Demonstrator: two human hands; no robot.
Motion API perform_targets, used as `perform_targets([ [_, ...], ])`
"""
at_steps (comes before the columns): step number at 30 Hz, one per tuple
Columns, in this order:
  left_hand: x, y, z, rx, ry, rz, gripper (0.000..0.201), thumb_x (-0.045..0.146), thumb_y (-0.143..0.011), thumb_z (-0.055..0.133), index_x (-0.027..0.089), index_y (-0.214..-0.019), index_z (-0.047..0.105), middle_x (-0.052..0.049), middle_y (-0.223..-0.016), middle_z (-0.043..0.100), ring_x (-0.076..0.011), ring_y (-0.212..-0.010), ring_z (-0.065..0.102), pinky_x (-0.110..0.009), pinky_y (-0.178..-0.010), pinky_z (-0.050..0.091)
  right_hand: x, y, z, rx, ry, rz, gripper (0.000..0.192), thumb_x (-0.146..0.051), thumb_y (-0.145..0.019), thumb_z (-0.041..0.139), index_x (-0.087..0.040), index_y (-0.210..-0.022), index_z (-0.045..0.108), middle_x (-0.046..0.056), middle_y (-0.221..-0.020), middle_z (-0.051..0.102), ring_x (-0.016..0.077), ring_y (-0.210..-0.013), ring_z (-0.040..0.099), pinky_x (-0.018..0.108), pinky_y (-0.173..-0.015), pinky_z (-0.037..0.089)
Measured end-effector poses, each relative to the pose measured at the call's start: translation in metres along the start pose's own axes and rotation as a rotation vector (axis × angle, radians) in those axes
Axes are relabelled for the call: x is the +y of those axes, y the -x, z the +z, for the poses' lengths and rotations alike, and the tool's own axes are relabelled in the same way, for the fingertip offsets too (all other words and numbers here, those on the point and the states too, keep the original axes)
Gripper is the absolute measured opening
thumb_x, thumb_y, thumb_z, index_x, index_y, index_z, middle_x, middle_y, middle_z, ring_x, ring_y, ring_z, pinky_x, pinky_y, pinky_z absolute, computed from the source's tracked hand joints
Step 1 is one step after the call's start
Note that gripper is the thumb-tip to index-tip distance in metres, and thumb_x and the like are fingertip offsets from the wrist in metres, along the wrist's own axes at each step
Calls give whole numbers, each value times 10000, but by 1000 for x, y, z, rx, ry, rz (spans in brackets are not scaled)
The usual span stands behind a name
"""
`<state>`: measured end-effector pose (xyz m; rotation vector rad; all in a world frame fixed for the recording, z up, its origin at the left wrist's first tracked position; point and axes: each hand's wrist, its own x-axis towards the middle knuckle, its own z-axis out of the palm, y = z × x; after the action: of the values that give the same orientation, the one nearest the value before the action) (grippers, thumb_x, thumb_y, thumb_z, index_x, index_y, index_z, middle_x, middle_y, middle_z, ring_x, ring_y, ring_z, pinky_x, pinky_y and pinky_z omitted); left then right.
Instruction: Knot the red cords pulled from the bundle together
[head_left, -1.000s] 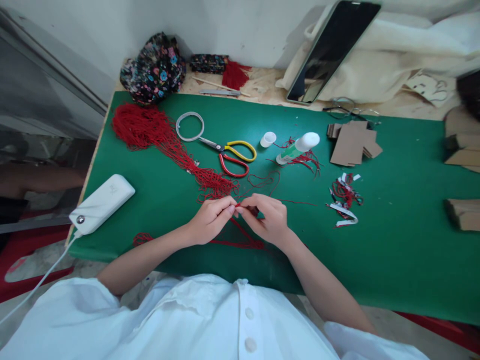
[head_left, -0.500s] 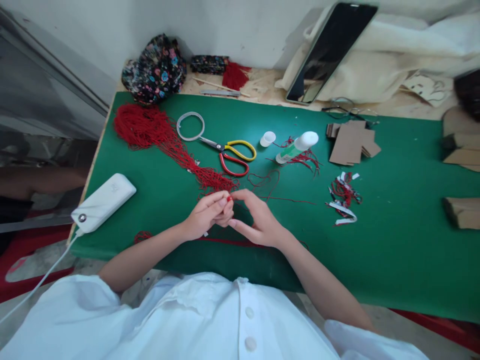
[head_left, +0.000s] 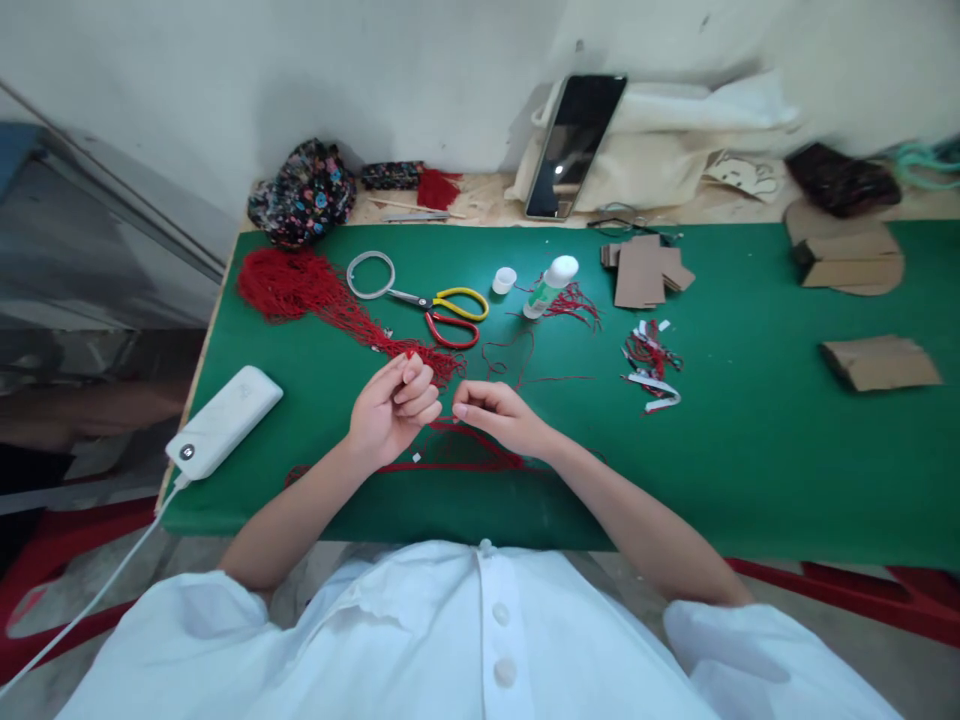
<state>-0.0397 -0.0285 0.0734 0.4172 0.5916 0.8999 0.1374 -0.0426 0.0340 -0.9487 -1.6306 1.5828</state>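
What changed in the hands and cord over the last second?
The left hand and right hand, whose fingertips met a second ago pinching a red cord, have drawn apart. The left hand has turned palm-up with its fingers curled; the right is a loose fist over the cord. Whether either grips it is unclear. The head tilted up, showing more wall. Scissors, glue bottle and power bank lie unmoved.

Scissors (head_left: 442,312): yellow and red handles, lying on my green counter (head_left: 750,450).
Power bank (head_left: 225,420): white, at the counter's left edge, cable attached.
Glue bottle (head_left: 550,285): lying tipped, its cap (head_left: 504,280) just beside.
Cardboard pieces (head_left: 645,272): stacked farther right.
Phone (head_left: 574,145): leaning by the wall.
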Motion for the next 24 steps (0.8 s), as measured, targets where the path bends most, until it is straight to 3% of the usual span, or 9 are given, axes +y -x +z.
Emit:
perform_targets([
  [8, 4, 8, 5, 42, -112, 191, 345, 259, -992, 320, 183, -656, 312, 72, -537, 147, -56, -397, 119, -172, -396, 216, -13, 1, 0, -27, 60, -51, 465, -565, -871, 525, -161, -644, 487, -64, -551, 379, 57, -512, 307, 206, -475, 249],
  [14, 15, 9, 16, 28, -152, 320, 336, 225, -1000, 282, 187, -669, 324, 67, -549, 141, -62, -399, 107, -170, -382, 213, -13, 7, -25, -77, -15, -43, 533, -611, -856, 531, -183, -565, 403, -70, -493, 313, 50, -455, 256, 215, -427, 193],
  [19, 38, 16, 40, -37, -151, 437, 334, 168, -991, 288, 184, -666, 364, 62, -560, 155, -64, -401, 113, -183, -382, 203, -4, 9, -55, 86, -158, -93, 568, -607, -850, 550, -187, -539, 329, -83, -466, 275, 23, -420, 242, 222, -421, 179],
  [24, 81, 26, 80, -45, -187, 645, 319, 156, -978, 350, 192, -663, 381, 66, -539, 173, -60, -389, 111, -217, -365, 164, -2, 11, -79, 186, -168, -92, 587, -666, -825, 534, -202, -553, 298, -89, -449, 262, 24, -410, 221, 230, -410, 147],
])
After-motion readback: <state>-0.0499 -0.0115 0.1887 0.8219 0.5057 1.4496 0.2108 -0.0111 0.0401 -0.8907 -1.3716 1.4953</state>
